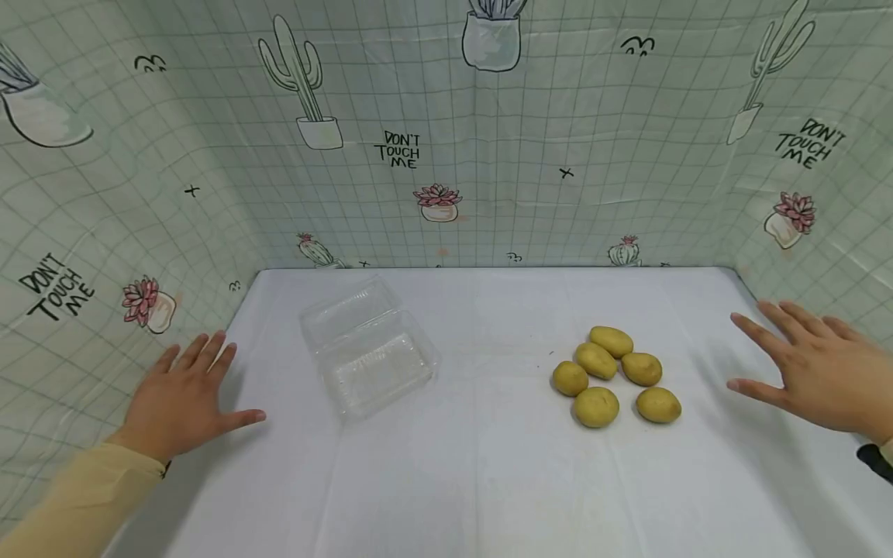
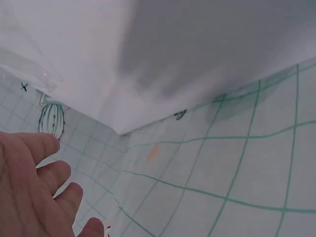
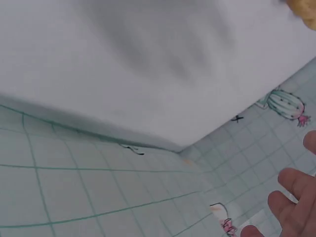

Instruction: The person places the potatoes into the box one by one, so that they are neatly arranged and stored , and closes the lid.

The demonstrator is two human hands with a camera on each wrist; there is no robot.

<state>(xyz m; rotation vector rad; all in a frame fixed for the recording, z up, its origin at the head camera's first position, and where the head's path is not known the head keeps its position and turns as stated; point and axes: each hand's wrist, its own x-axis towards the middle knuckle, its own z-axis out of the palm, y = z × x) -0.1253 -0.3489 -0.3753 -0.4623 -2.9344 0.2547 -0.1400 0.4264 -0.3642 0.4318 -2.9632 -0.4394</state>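
Note:
My left hand [image 1: 183, 403] is held over the left edge of the white table, fingers spread and nothing in it. To its right lies a clear plastic clamshell box [image 1: 380, 368] with its lid [image 1: 349, 314] folded back. At the right edge my right hand [image 1: 816, 368] hovers palm down, its fingers also spread and holding nothing. Several yellow potatoes [image 1: 596, 407] sit in a loose cluster between the box and the right hand. One potato [image 3: 305, 11] shows at the corner of the right wrist view. Fingers of the left hand [image 2: 39, 182] appear straight in the left wrist view.
The white table [image 1: 460, 480] meets a grid-patterned cloth [image 1: 530, 201] printed with cacti and lettering at the back and both sides. Shadows of both hands fall on the tabletop. A black band [image 1: 874, 463] is at the right wrist.

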